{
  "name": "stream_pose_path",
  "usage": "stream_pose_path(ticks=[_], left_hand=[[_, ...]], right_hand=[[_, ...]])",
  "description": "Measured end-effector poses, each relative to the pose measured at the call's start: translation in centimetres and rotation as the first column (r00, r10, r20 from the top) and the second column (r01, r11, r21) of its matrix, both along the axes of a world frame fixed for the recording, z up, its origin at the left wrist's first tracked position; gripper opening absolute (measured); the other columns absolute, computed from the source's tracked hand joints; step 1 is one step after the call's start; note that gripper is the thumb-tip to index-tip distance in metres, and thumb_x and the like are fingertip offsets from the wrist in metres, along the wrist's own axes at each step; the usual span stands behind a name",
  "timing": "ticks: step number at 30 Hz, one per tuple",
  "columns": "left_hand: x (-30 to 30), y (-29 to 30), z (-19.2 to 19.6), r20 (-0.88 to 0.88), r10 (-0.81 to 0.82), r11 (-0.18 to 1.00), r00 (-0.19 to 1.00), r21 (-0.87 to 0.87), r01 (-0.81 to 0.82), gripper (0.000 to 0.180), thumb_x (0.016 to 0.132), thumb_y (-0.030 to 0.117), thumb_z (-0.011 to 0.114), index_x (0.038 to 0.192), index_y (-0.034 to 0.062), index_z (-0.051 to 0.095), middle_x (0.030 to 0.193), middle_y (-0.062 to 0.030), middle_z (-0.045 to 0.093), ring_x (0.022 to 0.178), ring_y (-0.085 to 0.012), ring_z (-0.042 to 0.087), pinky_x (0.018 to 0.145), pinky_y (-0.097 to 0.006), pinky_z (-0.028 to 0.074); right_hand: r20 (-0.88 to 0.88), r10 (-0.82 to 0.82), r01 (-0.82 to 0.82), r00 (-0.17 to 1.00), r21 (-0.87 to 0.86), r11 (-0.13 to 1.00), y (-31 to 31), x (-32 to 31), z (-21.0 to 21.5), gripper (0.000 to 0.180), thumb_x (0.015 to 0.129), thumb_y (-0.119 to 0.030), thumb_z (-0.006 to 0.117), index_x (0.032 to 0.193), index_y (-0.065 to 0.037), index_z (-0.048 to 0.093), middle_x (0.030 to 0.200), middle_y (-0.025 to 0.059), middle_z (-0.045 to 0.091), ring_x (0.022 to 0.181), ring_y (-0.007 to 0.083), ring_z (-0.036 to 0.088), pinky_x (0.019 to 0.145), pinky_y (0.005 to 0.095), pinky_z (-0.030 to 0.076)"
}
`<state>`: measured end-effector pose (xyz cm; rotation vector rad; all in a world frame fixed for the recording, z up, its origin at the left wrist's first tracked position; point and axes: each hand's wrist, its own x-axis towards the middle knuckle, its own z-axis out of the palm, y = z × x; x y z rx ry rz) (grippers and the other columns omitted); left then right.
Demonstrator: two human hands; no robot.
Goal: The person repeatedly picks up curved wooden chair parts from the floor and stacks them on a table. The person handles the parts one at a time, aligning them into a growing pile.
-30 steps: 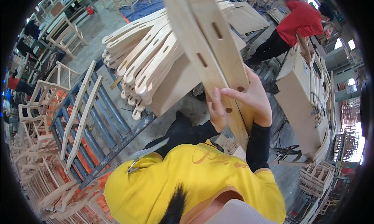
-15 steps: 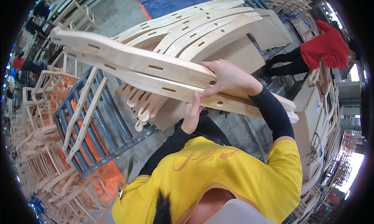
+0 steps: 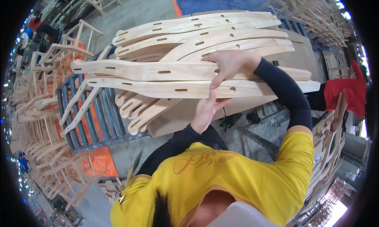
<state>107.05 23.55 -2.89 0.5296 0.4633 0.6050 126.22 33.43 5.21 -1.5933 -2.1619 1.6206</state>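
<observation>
Two long, curved wooden chair parts with slots and a round hole lie side by side across my front, over a stack of similar parts. My right hand [image 3: 235,64] reaches over the far slotted wooden part [image 3: 138,71]; its thumb presses onto the near slotted wooden part [image 3: 154,89], clasping the pair. From the near side, my left hand [image 3: 205,112] holds the near part, thumb at its edge and fingers partly hidden below. Beneath and beyond lies the stack of slotted wooden parts [image 3: 209,22], on brown board.
A blue roller rack [image 3: 85,116] stands at left with two narrow wooden strips [image 3: 85,102] across it. Wooden frames [image 3: 43,108] crowd the far left. Brown board [image 3: 166,124] lies under the stack. A person in red [image 3: 345,95] is at right, beside more wooden parts.
Both held parts have swung from a slant to nearly level, their left ends coming nearer and their right ends going farther away. Both hands still hold them. The view has shifted too.
</observation>
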Motion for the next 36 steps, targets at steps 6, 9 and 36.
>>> stream_pose_path(ticks=[6, 9, 36], left_hand=[[5.9, 2.0, -0.1, -0.031, 0.049, 0.996, 0.998, -0.07, -0.051, 0.052, 0.106, 0.033, 0.043, 0.133, -0.0117, 0.04, 0.126, -0.0202, 0.057, 0.114, -0.0269, 0.062, 0.098, -0.036, 0.051], [8.0, 3.6, 0.3, -0.024, 0.13, 0.98, 0.991, -0.147, -0.132, 0.05, 0.104, 0.03, 0.048, 0.131, -0.0119, 0.041, 0.124, -0.0196, 0.057, 0.113, -0.0258, 0.062, 0.098, -0.034, 0.051], [5.6, 9.7, 1.5, -0.276, -0.079, 0.887, 0.958, 0.419, 0.194, 0.025, 0.101, 0.016, 0.052, 0.115, -0.0011, 0.064, 0.096, -0.0103, 0.071, 0.085, -0.0132, 0.068, 0.076, -0.024, 0.054]], right_hand=[[-0.111, 0.103, -0.117, 0.988, -0.134, 0.984, 4.9, 5.3, -2.7, 0.076, 0.067, -0.031, 0.089, 0.126, 0.003, 0.059, 0.11, 0.0134, 0.07, 0.099, 0.0186, 0.065, 0.084, 0.0302, 0.051], [-0.093, 0.117, -0.134, 0.989, -0.203, 0.97, 6.9, 6.4, -3.0, 0.076, 0.067, -0.031, 0.09, 0.126, 0.003, 0.058, 0.108, 0.014, 0.07, 0.098, 0.0182, 0.064, 0.082, 0.0294, 0.051], [0.215, -0.189, -0.091, 0.958, 0.855, 0.511, -0.8, 6.6, -8.3, 0.058, 0.09, -0.045, 0.063, 0.136, -0.012, 0.054, 0.121, 0.0123, 0.062, 0.111, 0.0309, 0.058, 0.103, 0.0475, 0.041]])
